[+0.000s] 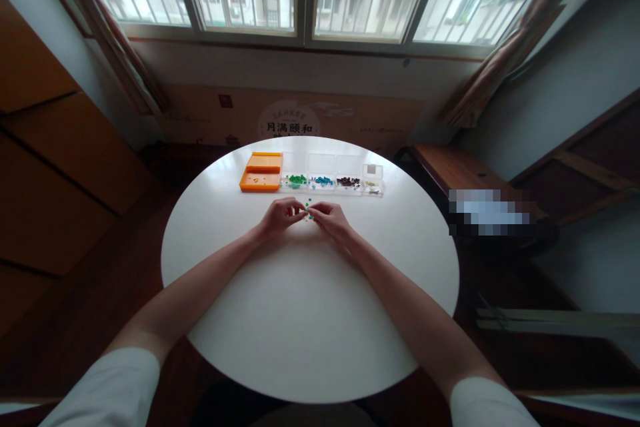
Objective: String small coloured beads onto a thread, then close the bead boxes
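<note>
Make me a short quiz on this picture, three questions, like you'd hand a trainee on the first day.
1. Which colour are the pieces in the clear plastic box right beside the orange plastic box?
A) blue
B) green
C) dark brown or black

2. True or false: the left hand and the right hand are at opposite edges of the round white table.

3. Fill in the word: from the wearer's view, the orange plastic box stands at the ____ end of the row of boxes.

Key: 1. B. 2. False; their fingertips come close together, just in front of the boxes. 3. Left.
</note>
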Available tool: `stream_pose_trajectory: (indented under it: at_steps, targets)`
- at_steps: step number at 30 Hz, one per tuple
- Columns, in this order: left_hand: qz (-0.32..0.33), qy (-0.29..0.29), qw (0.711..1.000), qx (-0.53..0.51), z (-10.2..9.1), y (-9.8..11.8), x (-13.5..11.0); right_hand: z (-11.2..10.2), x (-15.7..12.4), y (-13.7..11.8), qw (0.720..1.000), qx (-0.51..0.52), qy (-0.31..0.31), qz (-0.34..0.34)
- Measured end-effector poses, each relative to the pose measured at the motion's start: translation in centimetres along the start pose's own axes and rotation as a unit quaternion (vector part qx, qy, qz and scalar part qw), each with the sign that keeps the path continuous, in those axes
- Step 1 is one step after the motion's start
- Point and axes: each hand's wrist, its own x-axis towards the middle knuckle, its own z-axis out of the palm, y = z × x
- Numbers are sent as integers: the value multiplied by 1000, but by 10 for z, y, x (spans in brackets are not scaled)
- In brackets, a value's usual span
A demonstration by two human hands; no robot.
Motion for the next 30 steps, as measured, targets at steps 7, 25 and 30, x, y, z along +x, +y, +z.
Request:
stream_pose_trajectory:
  at_steps: [7, 25, 30]
  targets:
    - [4, 0, 1000, 1, 0, 0, 0, -1, 1, 1, 1000, -3, -2, -4]
    - [-3, -1, 1000, -11, -2, 5, 0, -1, -1, 0, 1000, -3, -2, -7]
    - [-7, -1, 1000, -11, -2, 5, 0, -1, 0, 1, 1000, -6, -3, -6]
